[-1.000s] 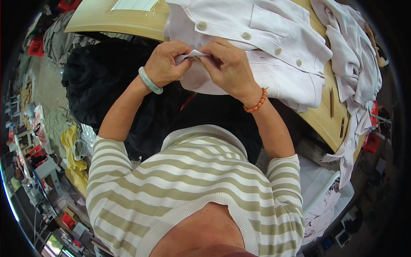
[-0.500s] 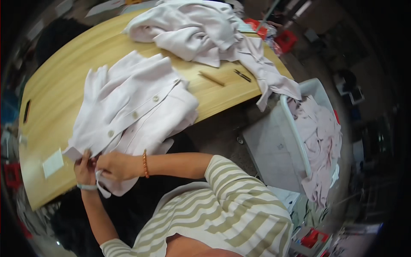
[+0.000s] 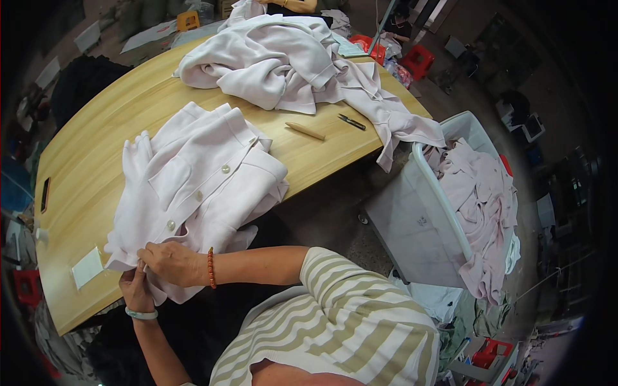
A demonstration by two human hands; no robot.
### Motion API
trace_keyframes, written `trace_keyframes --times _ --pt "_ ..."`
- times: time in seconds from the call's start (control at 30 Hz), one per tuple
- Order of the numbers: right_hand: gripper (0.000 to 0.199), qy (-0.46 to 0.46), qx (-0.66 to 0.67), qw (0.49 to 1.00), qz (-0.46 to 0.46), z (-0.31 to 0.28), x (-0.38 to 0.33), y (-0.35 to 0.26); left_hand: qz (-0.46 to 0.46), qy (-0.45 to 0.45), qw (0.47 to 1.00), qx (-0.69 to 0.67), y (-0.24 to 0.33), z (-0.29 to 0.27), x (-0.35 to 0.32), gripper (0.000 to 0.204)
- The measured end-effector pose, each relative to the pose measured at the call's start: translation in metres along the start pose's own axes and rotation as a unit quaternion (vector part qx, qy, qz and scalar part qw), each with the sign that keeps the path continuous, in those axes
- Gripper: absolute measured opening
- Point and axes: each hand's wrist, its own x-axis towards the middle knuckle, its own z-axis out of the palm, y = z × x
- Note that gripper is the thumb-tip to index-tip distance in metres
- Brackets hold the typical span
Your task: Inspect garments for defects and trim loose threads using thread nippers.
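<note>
Wooden desk [image 3: 122, 122] carries the folded pale pink shirt [image 3: 199, 186] at its near edge; both hands, left [image 3: 136, 288] and right [image 3: 168, 264], pinch its hem. Beside the desk, a white bin [image 3: 412, 225] holds pink garments [image 3: 479, 206].

A curved light-wood table [image 3: 116, 128] fills the upper left. Beside its right end stands a white plastic bin [image 3: 412, 225] on a grey concrete floor [image 3: 335, 219]. Red stools [image 3: 421, 59] stand beyond.
</note>
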Motion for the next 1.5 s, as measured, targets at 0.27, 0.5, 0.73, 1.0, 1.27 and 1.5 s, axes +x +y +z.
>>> trace_keyframes --times 0.27,0.5,0.73,1.0,1.27,1.5 --pt "0.013 -0.049 -0.016 0.998 -0.027 0.007 0.003 0.017 -0.013 0.011 1.0 0.023 0.01 0.006 -0.008 0.025" --pt "0.017 -0.075 0.062 0.994 0.052 0.003 0.009 0.023 0.207 0.063 0.873 0.437 0.04 0.054 -0.044 0.031" --pt "0.019 -0.088 0.104 0.989 0.054 -0.002 0.01 0.026 0.199 0.018 0.872 0.447 0.016 0.022 -0.019 0.02" --pt "0.012 -0.13 0.157 0.977 0.061 0.001 0.008 0.035 0.177 0.046 0.917 0.355 -0.002 0.013 -0.011 0.014" --pt "0.015 0.002 0.148 0.989 0.011 0.038 0.003 0.056 0.184 0.073 0.87 0.453 0.0 0.009 -0.005 0.015" --pt "0.022 -0.079 0.145 0.986 0.029 0.013 0.01 0.035 0.112 0.056 0.94 0.316 -0.004 0.0 -0.003 0.02"
